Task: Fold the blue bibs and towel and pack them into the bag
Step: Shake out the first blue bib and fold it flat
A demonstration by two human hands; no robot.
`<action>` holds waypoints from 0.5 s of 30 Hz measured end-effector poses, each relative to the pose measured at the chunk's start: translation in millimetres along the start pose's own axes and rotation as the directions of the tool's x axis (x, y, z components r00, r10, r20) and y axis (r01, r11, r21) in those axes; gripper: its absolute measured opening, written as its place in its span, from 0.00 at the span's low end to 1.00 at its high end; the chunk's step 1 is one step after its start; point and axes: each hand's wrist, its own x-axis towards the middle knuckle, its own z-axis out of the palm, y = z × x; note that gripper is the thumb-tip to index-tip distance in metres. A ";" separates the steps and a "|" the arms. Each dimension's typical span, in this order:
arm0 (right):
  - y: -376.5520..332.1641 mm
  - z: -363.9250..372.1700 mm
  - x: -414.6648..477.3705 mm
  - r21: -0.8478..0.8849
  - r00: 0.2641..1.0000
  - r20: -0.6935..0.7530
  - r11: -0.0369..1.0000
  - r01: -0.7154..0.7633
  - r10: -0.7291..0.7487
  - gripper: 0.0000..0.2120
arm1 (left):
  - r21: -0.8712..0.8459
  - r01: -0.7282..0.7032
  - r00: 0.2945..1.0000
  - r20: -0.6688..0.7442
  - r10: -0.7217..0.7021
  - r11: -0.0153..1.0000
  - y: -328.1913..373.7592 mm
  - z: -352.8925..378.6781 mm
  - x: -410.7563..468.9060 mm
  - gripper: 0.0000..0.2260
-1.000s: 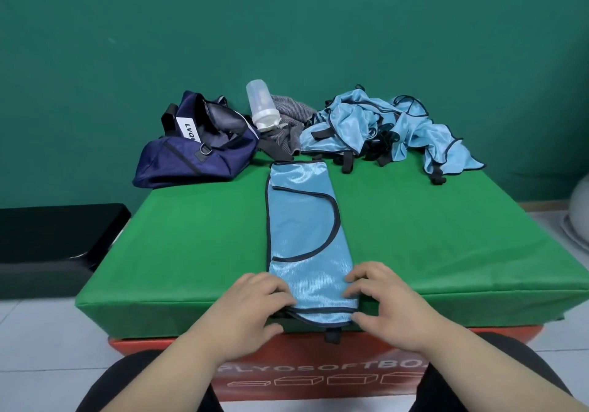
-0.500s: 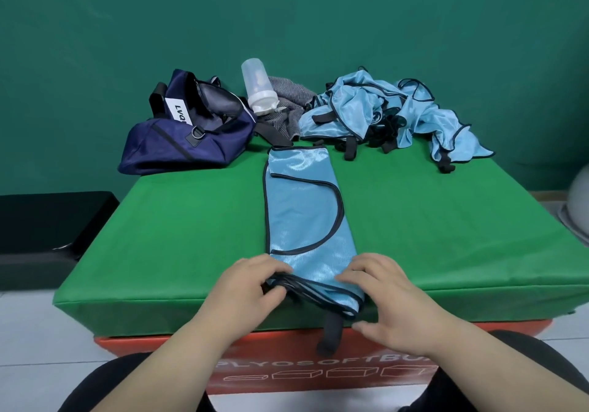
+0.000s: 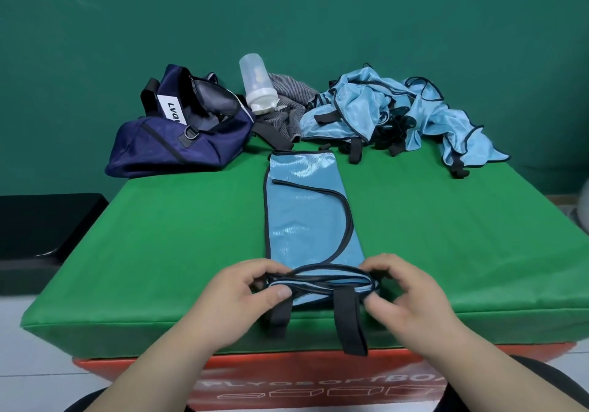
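A light blue bib (image 3: pixel 306 217) with black trim lies folded into a long strip down the middle of the green mat (image 3: pixel 159 252). My left hand (image 3: pixel 245 297) pinches its near left corner and my right hand (image 3: pixel 404 297) pinches its near right corner, both lifted off the mat so black straps hang down. A heap of crumpled blue bibs (image 3: pixel 392 115) sits at the back right. The open navy bag (image 3: pixel 181 134) rests at the back left. A grey towel (image 3: pixel 287 102) lies bunched between bag and heap.
A translucent plastic bottle (image 3: pixel 256 83) stands tilted on the towel behind the bag. The mat tops an orange box (image 3: pixel 287 379). A black bench (image 3: pixel 41 230) is to the left, and a green wall is behind.
Both hands went from pressing the bib's near end flat to pinching its corners and lifting them. The straps now hang free over the mat's front edge.
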 end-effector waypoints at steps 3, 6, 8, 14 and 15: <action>-3.0 4.4 5.1 0.101 0.998 -0.029 0.994 -0.047 0.051 0.21 | -0.050 -0.023 0.999 0.028 0.024 0.998 2.9 -0.3 -0.6 0.14; -0.6 6.7 10.9 0.213 0.990 -0.081 0.973 -0.095 0.114 0.23 | -0.104 -0.097 0.993 0.063 0.104 0.990 4.3 -1.8 -3.7 0.18; 2.9 7.0 14.8 0.261 0.981 -0.103 0.956 -0.135 0.167 0.28 | -0.109 -0.143 0.984 0.090 0.153 0.984 5.0 -4.6 -6.8 0.23; 3.8 5.9 22.7 0.392 0.952 -0.134 0.897 -0.206 0.277 0.28 | 0.104 -0.179 0.981 0.096 0.169 0.978 6.3 0.5 -7.5 0.39; 3.5 5.8 23.0 0.388 0.952 -0.127 0.897 -0.210 0.278 0.28 | 0.146 -0.197 0.980 0.069 0.189 0.970 6.1 3.4 -6.1 0.39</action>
